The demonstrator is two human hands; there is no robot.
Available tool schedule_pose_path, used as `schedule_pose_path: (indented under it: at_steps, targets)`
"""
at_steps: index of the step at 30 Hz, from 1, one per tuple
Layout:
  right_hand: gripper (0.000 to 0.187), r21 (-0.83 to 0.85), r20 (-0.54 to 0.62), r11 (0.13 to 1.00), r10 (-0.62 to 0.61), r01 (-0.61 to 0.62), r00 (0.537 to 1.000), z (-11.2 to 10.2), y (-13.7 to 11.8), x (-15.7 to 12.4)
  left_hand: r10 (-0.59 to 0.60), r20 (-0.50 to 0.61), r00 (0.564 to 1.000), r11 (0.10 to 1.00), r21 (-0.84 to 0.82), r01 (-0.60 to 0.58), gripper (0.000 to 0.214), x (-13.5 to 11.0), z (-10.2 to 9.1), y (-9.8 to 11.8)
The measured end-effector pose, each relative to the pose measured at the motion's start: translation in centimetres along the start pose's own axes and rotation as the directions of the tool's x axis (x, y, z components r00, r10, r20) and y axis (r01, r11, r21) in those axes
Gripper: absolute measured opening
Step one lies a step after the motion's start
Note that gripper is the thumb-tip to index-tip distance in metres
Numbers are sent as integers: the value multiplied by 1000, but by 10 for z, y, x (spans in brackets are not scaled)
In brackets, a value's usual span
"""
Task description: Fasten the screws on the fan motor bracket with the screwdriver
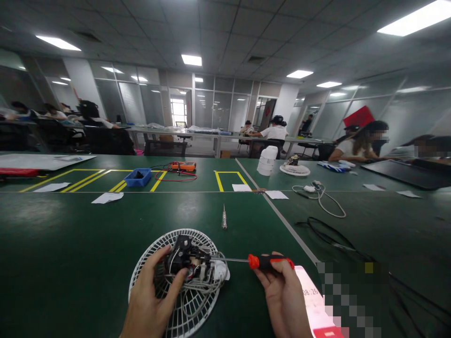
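Head view: a black motor unit (pixel 182 256) with pale cord (pixel 200 285) looped beside it sits on a round white grille (pixel 197 315) on the green table (pixel 70 253). The left hand (pixel 151 291) clasps its sides; the right hand (pixel 282 291) pinches a red-and-black screwdriver (pixel 254 262).

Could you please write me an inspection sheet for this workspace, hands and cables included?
Surface: green table, with yellow tape marks.
Work things: black motor unit on a white grille; red-and-black screwdriver reaching it, tip contact unclear.
Clutter: small clear screwdriver, blue bin, orange meter, paper slips, lit phone.
Hands: left hand grips the motor unit; right hand holds the red-and-black screwdriver's handle.
Cables: grey-white cord bunched over the grille; black cable loose on the right.
Surroundings: people at other tables; ceiling lights on.
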State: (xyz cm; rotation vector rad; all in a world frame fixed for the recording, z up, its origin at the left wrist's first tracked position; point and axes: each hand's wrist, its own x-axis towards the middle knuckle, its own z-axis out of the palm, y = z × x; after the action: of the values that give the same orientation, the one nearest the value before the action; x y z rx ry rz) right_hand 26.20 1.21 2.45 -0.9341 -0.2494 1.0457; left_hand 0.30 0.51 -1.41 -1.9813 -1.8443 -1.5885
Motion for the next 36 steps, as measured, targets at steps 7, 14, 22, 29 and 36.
schedule_pose_path:
  at_steps: [7,14,22,29,36]
  targets:
    - [32,-13,-24,1000,-18,18,1000,7,-2,-4,-28,2,1000,999,-23,28,59,0,-1,1]
    - [32,-8,-40,999,-34,33,999,9,-2,-6,-66,27,997,997,-30,67,60,-5,2,-4]
    - [36,-13,-24,1000,-22,21,999,6,1,-5,-40,27,999,999,-28,41,59,-2,0,-2]
    - [50,-62,-8,998,-16,15,1000,6,5,-6,-46,21,999,997,-62,47,57,-3,0,1]
    - [57,-14,-2,999,29,-29,1000,9,2,-6,-50,31,998,997,-52,51,57,-3,-1,1]
